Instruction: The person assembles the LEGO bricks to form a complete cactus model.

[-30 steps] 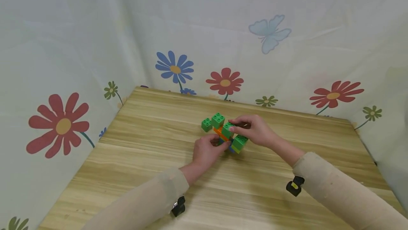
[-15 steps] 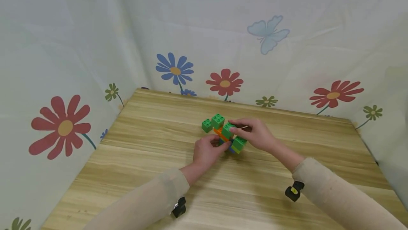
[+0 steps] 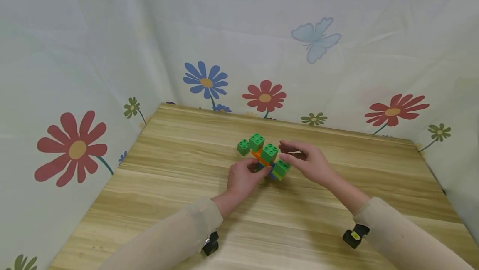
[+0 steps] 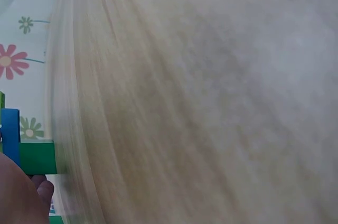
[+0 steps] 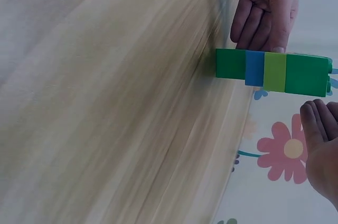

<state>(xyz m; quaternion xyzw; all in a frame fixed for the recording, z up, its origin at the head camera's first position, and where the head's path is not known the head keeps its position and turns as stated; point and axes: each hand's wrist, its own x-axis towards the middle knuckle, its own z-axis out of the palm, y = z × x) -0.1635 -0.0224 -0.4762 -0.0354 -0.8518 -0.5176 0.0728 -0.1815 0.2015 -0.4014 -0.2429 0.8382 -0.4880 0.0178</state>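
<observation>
On the wooden table (image 3: 157, 203) we see the block stack (image 3: 266, 156) near its centre. Our left hand (image 3: 244, 177), at seven o'clock of the stack, curls its fingers against the base. Our right hand (image 3: 307, 159), at three o'clock, hovers just beside it, fingers loosely spread, holding nothing.

You were sitting at a small screened-off work booth, more like a recording set-up than a lived-in room. A pale fabric backdrop (image 3: 239, 33) closed you in on three sides, printed with red and blue flowers (image 3: 205, 80) and a light blue butterfly (image 3: 316, 39), the sort of print used in a children's play corner. The wood-grain bench (image 3: 179, 187) carried only a cluster of toy building bricks (image 3: 263, 155). No household or workshop fittings showed.
</observation>
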